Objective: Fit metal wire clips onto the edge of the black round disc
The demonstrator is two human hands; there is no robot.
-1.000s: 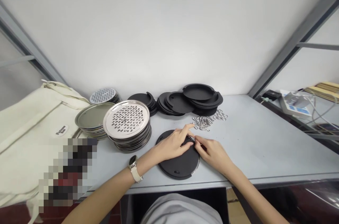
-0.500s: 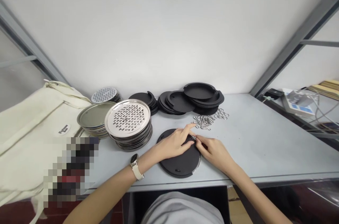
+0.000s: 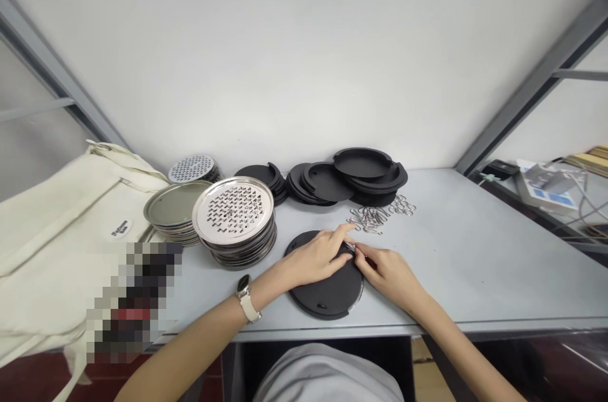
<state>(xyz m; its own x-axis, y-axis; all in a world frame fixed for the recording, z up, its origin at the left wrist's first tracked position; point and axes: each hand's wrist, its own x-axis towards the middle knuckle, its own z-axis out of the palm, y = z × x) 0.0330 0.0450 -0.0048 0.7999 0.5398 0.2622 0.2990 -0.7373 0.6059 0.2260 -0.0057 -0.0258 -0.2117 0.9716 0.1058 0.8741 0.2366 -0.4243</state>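
Note:
A round black disc point(image 3: 327, 294) lies flat near the table's front edge, with a dark hole near its lower side and a shiny rim showing at its right. My left hand point(image 3: 320, 258) rests on top of it, thumb and index finger stretched apart, fingertips near the upper-right edge. At that edge my right hand point(image 3: 386, 272) has thumb and fingers pinched on a small metal wire hook point(image 3: 350, 247), mostly hidden by the fingers. Just behind both hands is a loose pile of metal wire hooks point(image 3: 369, 218).
Left of the disc stands a stack of round metal grater plates point(image 3: 234, 212), beside a stack of olive-green round lids point(image 3: 173, 204). Black round trays point(image 3: 363, 164) are piled along the wall. A cream cloth bag point(image 3: 57, 231) lies at left; a white box point(image 3: 546, 187) is beyond the right frame.
The view has shifted slightly, so everything sits a little further right. Both hands stay at the disc's upper-right edge with almost the same pose.

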